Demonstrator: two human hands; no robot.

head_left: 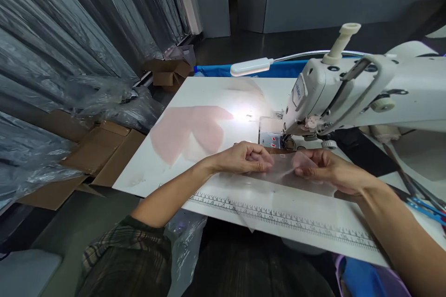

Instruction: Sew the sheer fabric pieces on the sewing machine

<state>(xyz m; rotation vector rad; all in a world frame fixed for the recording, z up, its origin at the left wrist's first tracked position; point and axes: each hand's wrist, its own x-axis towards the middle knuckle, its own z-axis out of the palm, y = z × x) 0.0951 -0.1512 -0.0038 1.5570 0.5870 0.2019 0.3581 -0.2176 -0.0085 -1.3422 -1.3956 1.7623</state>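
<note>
A piece of thin, sheer fabric (282, 167) stretches between my two hands, just in front of the sewing machine's (303, 97) needle area. My left hand (249, 158) pinches its left part, thumb against curled fingers. On the other side my right hand (322, 169) grips the fabric's right part between thumb and fingers. Part of the fabric hangs over the table's front edge. The presser foot (286, 140) is close behind the cloth; whether it rests on the fabric I cannot tell. Pink sheer pieces (188, 127) lie flat on the white table (149, 174) to the left.
A printed ruler (265, 216) runs along the table's front edge. A white lamp (251, 67) on a bendable neck hangs over the back. Blue-handled scissors (427, 209) lie at the right. Cardboard boxes (114, 153) and clear plastic wrapping (139, 106) stand on the left.
</note>
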